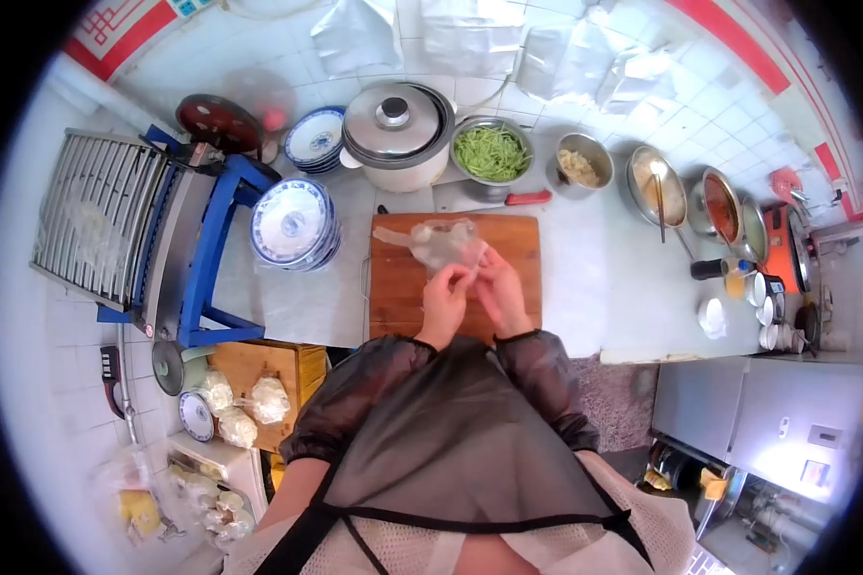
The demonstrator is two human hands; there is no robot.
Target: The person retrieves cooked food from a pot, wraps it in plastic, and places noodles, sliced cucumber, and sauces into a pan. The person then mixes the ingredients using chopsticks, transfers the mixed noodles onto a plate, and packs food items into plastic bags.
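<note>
Over the wooden cutting board (403, 302), my left hand (447, 299) and my right hand (500, 287) are close together, fingertips pinched on the near edge of a clear plastic bag (436, 245). Pale pieces show inside the bag, too blurred to name. The bag spreads across the far part of the board. Beyond the board lies a knife with a red handle (528, 197), near a metal bowl of green strips (492, 151).
Stacked blue-and-white plates (293, 222) stand left of the board, near a lidded pot (393, 129). To the right are a bowl of pale pieces (583, 163), a bowl with chopsticks (656, 187) and a bowl of red sauce (721, 209). A blue-framed machine (211, 254) is at left.
</note>
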